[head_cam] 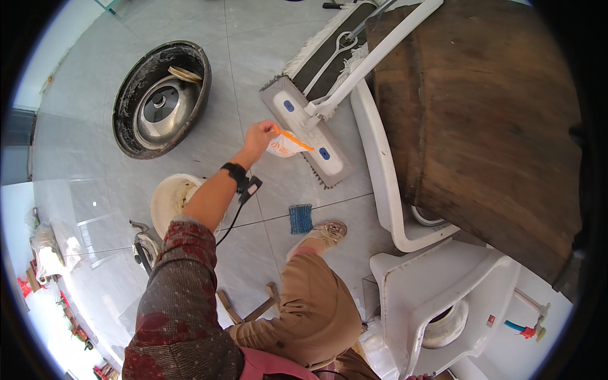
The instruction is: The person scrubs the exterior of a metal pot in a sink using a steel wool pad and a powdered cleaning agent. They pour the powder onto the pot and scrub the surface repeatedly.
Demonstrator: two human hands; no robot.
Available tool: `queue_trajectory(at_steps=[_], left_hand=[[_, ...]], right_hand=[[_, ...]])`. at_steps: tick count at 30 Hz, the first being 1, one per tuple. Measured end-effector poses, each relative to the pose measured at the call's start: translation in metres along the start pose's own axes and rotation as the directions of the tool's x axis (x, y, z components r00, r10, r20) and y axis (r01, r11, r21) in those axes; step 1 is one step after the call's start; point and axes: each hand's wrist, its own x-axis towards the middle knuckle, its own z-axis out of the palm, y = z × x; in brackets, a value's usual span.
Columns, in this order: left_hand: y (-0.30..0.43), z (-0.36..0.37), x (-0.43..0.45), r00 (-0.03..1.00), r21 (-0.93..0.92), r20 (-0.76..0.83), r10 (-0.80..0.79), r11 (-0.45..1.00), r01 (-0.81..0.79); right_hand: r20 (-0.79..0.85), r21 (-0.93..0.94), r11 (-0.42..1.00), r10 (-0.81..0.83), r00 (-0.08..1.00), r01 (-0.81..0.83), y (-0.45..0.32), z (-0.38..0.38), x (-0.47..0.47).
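Note:
My left hand (260, 139), with a black band at the wrist, pinches the top of a small translucent plastic bag (283, 146) with an orange strip and orange print. The bag hangs over the grey head of a flat mop (311, 135) with a white handle; whether they touch I cannot tell. Farther left on the floor stands a large dark basin (124, 111) with a shiny metal lid (178, 114) and a pale round object (184, 74) inside. My right hand is out of view. A blue knitted cloth (300, 219) lies beside my shoe (333, 232).
Below my forearm stands a whitish bucket (165, 197), with a metal kettle (146, 242) nearby. A wide dust mop (323, 59), a large brown wooden board (489, 109) over a white tub (375, 152), and a white sink (413, 280) line the right. A wooden stool (259, 311) is by my leg.

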Motion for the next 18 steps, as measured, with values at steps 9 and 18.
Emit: queue_trajectory(at_steps=[9,18], left_hand=[[-0.010,0.002,0.038,0.995,0.242,-0.097,0.023,0.970,0.001],[0.188,0.083,-0.108,0.948,-0.207,0.314,0.050,0.978,0.017]], right_hand=[[0.283,-0.063,0.998,0.015,0.959,0.003,0.001,-0.037,0.018],[0.272,0.065,0.984,-0.175,0.946,0.163,-0.020,-0.044,-0.028]])
